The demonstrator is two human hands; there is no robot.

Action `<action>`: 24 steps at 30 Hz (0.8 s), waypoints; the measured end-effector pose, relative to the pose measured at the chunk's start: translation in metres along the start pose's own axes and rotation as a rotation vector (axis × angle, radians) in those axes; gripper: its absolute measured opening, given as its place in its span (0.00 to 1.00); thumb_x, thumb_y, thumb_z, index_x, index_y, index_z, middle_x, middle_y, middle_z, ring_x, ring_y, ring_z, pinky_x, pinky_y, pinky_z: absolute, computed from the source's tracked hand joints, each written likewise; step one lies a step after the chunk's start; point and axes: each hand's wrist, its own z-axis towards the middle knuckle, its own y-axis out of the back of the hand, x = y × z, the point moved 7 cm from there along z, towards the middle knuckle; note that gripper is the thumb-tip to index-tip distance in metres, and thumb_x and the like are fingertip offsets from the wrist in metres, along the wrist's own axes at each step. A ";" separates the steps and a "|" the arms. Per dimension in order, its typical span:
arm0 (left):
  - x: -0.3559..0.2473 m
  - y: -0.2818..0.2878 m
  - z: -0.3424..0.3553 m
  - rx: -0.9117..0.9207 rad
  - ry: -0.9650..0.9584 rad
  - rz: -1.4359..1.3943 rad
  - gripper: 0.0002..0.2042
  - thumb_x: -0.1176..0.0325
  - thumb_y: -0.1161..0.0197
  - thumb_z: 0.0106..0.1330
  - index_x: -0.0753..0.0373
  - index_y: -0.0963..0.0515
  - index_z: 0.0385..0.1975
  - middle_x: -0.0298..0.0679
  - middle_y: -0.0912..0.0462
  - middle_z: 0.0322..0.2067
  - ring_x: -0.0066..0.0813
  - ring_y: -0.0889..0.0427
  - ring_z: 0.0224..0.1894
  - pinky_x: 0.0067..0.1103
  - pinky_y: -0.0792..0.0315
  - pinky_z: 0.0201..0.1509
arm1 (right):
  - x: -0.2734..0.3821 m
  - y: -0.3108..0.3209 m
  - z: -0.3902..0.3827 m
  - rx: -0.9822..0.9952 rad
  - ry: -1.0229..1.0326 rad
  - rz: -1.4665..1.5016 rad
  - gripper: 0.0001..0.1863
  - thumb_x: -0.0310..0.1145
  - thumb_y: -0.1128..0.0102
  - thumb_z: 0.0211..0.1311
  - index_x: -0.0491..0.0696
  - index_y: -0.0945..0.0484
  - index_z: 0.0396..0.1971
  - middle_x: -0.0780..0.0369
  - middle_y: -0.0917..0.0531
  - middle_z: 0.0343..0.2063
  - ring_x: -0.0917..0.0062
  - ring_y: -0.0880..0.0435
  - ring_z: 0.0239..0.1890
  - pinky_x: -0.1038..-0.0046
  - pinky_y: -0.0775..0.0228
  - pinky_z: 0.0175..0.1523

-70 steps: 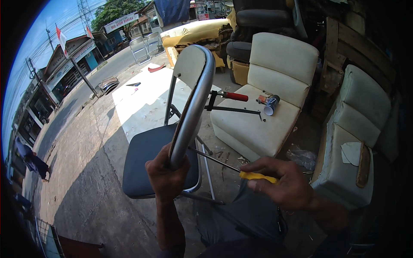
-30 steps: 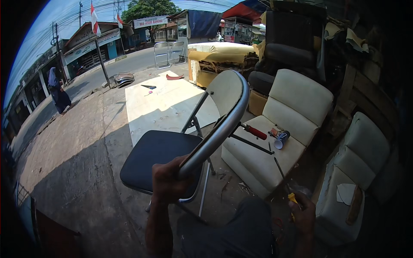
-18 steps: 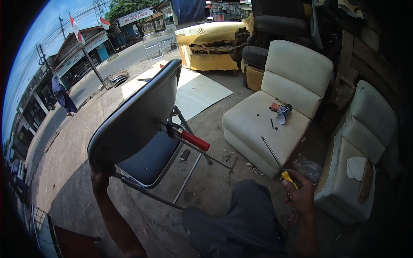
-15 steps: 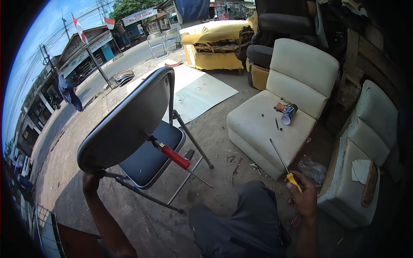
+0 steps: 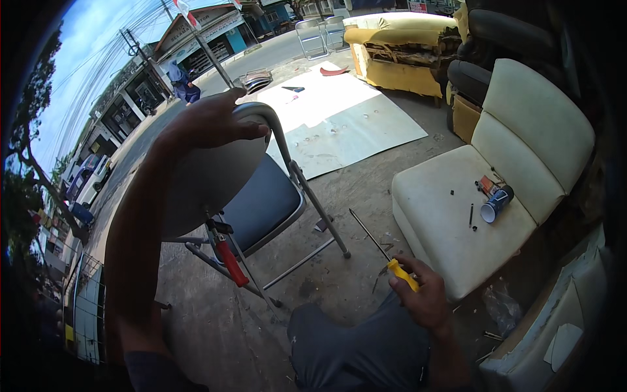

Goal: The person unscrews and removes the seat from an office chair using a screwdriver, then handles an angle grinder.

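The right hand (image 5: pixel 423 294) is closed around the yellow handle of a screwdriver (image 5: pixel 404 275), its shaft slanting up to the left, the tip clear of the folding chair (image 5: pixel 261 206). The left hand (image 5: pixel 212 121) lies over the upper rim of that chair's back; whether it grips firmly, I cannot tell. The chair stands on the floor (image 5: pixel 313 284), ahead and to the left, with a red-handled clamp (image 5: pixel 230 262) at its back. On the white padded chair (image 5: pixel 444 189) lies a blue can (image 5: pixel 500 201); 2 metal chairs (image 5: pixel 309 28) stand farther off.
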 end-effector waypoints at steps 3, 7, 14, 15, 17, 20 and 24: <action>0.003 -0.005 0.012 0.188 0.131 0.033 0.30 0.58 0.29 0.55 0.68 0.23 0.57 0.55 0.15 0.48 0.45 0.14 0.49 0.35 0.25 0.57 | -0.003 -0.009 0.028 0.150 0.058 0.020 0.22 0.32 0.34 0.62 0.43 0.21 0.56 0.50 0.15 0.45 0.59 0.14 0.49 0.64 0.24 0.55; -0.004 -0.003 -0.011 0.210 0.128 -0.114 0.25 0.69 0.34 0.51 0.69 0.20 0.52 0.50 0.13 0.41 0.39 0.13 0.45 0.33 0.23 0.53 | -0.005 -0.020 0.036 0.232 0.064 0.107 0.21 0.32 0.34 0.63 0.43 0.21 0.56 0.51 0.15 0.42 0.58 0.13 0.47 0.63 0.23 0.53; -0.043 0.009 -0.058 0.411 0.029 -0.265 0.27 0.69 0.32 0.53 0.66 0.23 0.57 0.46 0.15 0.43 0.35 0.16 0.46 0.30 0.24 0.55 | 0.038 -0.024 0.051 0.183 0.452 0.083 0.26 0.30 0.33 0.63 0.49 0.23 0.63 0.55 0.15 0.38 0.66 0.12 0.36 0.66 0.19 0.39; -0.042 0.008 -0.056 0.462 0.086 -0.299 0.29 0.68 0.30 0.53 0.67 0.24 0.58 0.45 0.15 0.45 0.34 0.17 0.49 0.29 0.25 0.56 | 0.041 -0.028 0.054 0.136 0.498 0.066 0.27 0.29 0.33 0.63 0.50 0.23 0.63 0.56 0.15 0.37 0.68 0.12 0.34 0.67 0.19 0.36; -0.034 -0.001 -0.050 0.597 0.179 -0.412 0.37 0.61 0.23 0.49 0.67 0.26 0.62 0.45 0.17 0.51 0.34 0.19 0.52 0.29 0.27 0.59 | 0.047 -0.034 0.058 0.058 0.566 0.027 0.27 0.29 0.32 0.62 0.51 0.22 0.63 0.58 0.15 0.36 0.70 0.12 0.30 0.68 0.19 0.32; 0.005 -0.010 -0.063 0.706 0.502 -0.523 0.39 0.58 0.22 0.46 0.67 0.26 0.61 0.45 0.17 0.50 0.35 0.19 0.52 0.30 0.28 0.61 | 0.067 -0.041 0.062 -0.022 0.644 -0.030 0.26 0.28 0.32 0.61 0.51 0.21 0.62 0.60 0.15 0.35 0.72 0.13 0.27 0.70 0.20 0.29; 0.011 -0.031 -0.047 0.630 0.498 -0.809 0.39 0.58 0.25 0.43 0.70 0.25 0.59 0.47 0.18 0.49 0.36 0.20 0.51 0.30 0.29 0.60 | 0.082 -0.036 0.073 -0.101 0.642 -0.145 0.26 0.27 0.31 0.59 0.52 0.19 0.60 0.63 0.15 0.34 0.74 0.13 0.27 0.70 0.22 0.28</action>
